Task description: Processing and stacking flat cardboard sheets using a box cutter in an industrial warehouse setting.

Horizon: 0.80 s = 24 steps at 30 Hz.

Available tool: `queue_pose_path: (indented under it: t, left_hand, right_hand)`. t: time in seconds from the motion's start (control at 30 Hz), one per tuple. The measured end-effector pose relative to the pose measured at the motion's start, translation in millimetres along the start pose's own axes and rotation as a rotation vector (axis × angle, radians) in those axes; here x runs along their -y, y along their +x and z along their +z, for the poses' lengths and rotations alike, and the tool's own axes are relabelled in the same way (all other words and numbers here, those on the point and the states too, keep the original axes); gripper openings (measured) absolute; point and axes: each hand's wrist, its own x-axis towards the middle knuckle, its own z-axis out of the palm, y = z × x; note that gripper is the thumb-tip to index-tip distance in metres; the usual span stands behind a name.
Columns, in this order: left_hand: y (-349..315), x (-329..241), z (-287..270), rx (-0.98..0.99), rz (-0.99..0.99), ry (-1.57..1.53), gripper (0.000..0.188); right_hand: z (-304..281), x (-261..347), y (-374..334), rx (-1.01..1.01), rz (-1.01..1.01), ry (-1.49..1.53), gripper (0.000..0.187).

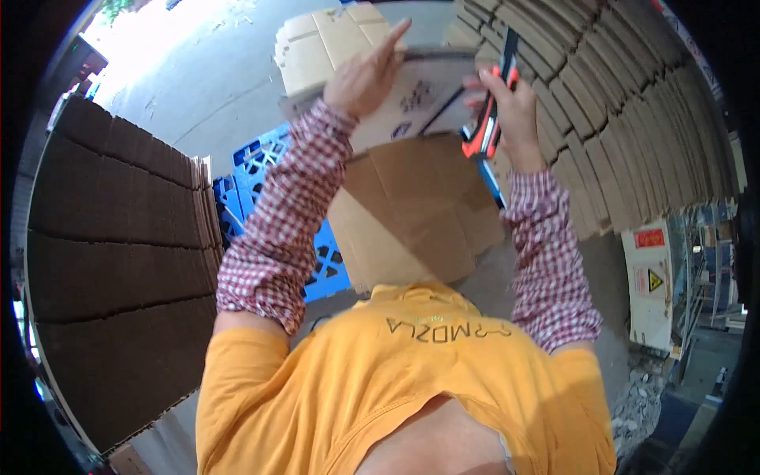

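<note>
A pale printed cardboard sheet [431, 91], smeared by motion, spans the space between my hands. At its left end is my left hand [364, 83], with the fingers stretched out and apart and nothing gripped; whether it touches the sheet I cannot tell. My right hand [511, 107], at the sheet's right end, is closed round a red-and-black utility knife [480, 144], whose dark end points away from me and whose thin bluish end points toward my forearm. Below the sheet lies brown cardboard [412, 206], partly in shadow.
A blue plastic pallet [326, 261] shows beside the brown cardboard. Tall stacks of flattened cardboard stand at the right [617, 119] and, darker, at the left [119, 261]. Another tan cardboard piece [317, 47] lies ahead on the grey floor [214, 79]. A white cabinet [651, 293] with a warning sign stands right.
</note>
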Motion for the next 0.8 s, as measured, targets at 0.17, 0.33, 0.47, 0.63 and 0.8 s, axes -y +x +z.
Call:
queue_pose_path:
  t: [0.17, 0.33, 0.47, 0.63, 0.8]
  left_hand:
    - [4, -23, -3, 0.072, 0.126, -0.052, 0.061]
    - [-77, -1, 64, -0.599, 0.396, 0.155, 0.046]
    - [-254, -7, 172, 0.192, -0.021, -0.166, 0.073]
    - [-355, -26, 213, 0.611, -0.128, 0.177, 0.08]
    - [-341, -21, 213, 0.821, -0.098, 0.147, 0.073]
  right_hand:
    - [-21, -17, 50, 0.015, -0.291, -0.356, 0.015]
    - [-12, -23, 40, 0.087, -0.029, -0.35, 0.021]
    - [-9, -21, 31, 0.169, -0.037, -0.372, 0.022]
    - [-15, -16, 15, 0.176, -0.032, -0.38, 0.021]
    - [-25, -18, 7, 0.182, -0.02, -0.402, 0.02]
